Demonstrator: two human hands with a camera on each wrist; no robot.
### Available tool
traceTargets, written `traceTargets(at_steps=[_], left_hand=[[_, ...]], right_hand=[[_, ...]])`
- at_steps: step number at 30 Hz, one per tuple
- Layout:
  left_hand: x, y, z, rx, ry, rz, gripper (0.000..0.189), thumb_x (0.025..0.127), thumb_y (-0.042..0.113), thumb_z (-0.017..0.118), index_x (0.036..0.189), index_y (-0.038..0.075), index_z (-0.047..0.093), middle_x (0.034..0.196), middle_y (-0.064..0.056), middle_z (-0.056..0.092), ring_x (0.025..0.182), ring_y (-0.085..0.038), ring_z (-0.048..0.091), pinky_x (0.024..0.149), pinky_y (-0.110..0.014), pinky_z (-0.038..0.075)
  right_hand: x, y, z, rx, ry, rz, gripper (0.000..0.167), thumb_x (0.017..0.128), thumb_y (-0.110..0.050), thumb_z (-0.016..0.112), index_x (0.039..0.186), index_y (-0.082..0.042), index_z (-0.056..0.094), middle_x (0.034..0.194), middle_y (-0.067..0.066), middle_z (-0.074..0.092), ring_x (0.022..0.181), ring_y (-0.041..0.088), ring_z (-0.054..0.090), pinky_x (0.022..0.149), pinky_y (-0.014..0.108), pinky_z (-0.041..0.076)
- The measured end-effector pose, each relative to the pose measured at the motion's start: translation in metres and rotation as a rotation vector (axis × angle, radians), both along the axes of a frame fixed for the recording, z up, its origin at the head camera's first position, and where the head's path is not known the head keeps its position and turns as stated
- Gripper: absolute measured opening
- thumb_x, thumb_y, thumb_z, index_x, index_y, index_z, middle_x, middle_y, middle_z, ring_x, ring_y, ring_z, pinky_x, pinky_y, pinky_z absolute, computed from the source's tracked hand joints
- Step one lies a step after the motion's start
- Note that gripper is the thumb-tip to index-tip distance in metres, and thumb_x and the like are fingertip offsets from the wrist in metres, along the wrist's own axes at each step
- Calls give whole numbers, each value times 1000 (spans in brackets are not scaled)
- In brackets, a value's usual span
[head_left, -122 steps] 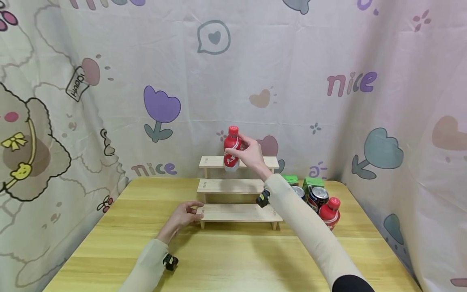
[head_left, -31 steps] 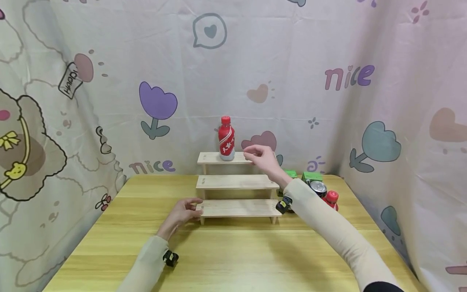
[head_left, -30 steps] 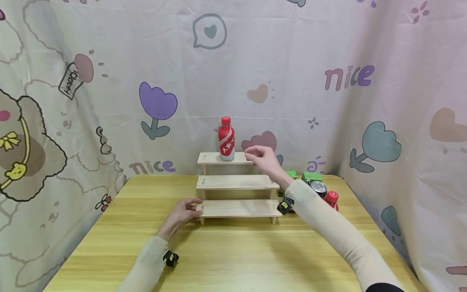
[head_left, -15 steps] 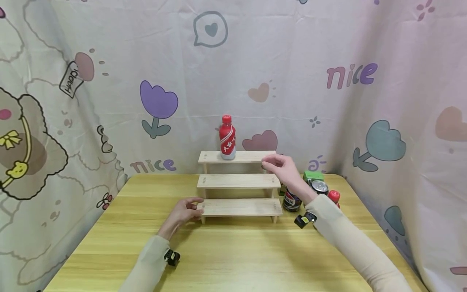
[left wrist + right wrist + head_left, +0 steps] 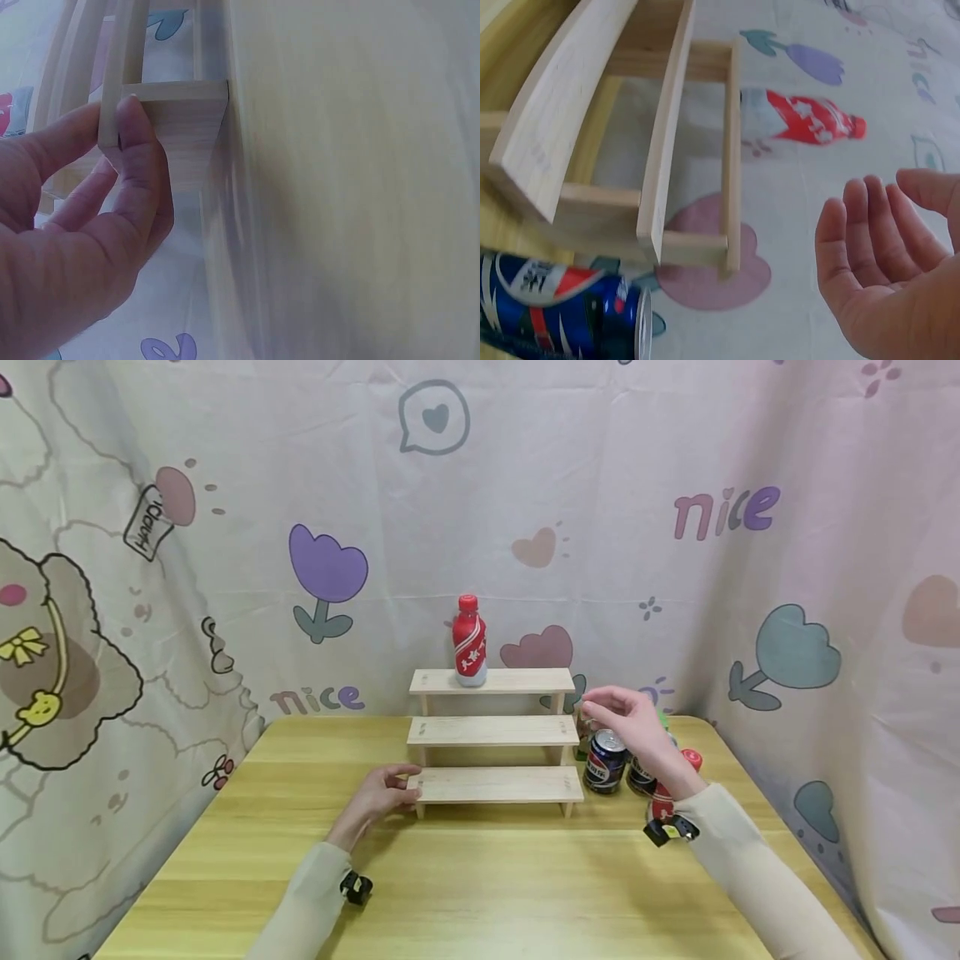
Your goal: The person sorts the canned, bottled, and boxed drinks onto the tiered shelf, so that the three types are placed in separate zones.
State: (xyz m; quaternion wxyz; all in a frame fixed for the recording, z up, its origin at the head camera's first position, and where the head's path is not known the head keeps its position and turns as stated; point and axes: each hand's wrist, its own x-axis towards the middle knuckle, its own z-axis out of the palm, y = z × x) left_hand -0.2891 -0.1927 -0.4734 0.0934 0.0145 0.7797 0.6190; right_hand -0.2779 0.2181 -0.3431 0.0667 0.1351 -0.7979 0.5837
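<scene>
Pinching left hand (image 5: 377, 795): holding rack (image 5: 491, 732).
Right hand (image 5: 637, 727): hovering empty.
Can (image 5: 604, 763) near right hand: probably slippery, needing mid-body grip.

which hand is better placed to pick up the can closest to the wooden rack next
Probably the right hand: it is empty and close to that can, on the same side of the wooden rack. The left hand grips the rack's opposite end.
</scene>
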Motion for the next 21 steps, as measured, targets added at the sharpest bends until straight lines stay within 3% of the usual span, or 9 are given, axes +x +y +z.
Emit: traceTargets(at_steps=[3, 10, 15, 21], left_hand=[[1, -1, 1, -1, -7, 1, 49, 86, -3, 70, 133, -6, 54, 95, -17, 63, 74, -19, 64, 77, -41, 60], [2, -1, 0, 4, -2, 10, 50, 85, -3, 71, 132, -6, 55, 92, -15, 62, 72, -18, 64, 73, -36, 61], [1, 0, 0, 12, 8, 6, 50, 84, -4, 71, 131, -7, 56, 92, -16, 63, 72, -19, 65, 72, -37, 61], [3, 0, 2, 6, 9, 6, 51, 84, -3, 71, 132, -7, 55, 94, -17, 63, 72, -19, 65, 73, -39, 61]], right_hand=[[4, 9, -1, 7, 23, -3, 35, 93, -26, 68, 117, -1, 64, 96, -11, 72, 88, 6, 68, 84, 33, 58], [13, 36, -7, 91, 76, -48, 40, 94, -28, 66, 121, 2, 62, 104, -10, 69, 94, 2, 65, 84, 20, 54], [20, 59, -12, 163, 76, -91, 42, 95, -33, 65, 123, -2, 62, 110, -13, 66, 100, -4, 60, 86, 11, 48], [25, 75, -17, 189, 73, -155, 43, 94, -30, 66, 126, -1, 61, 104, -23, 63, 98, -9, 58, 84, 8, 46]])
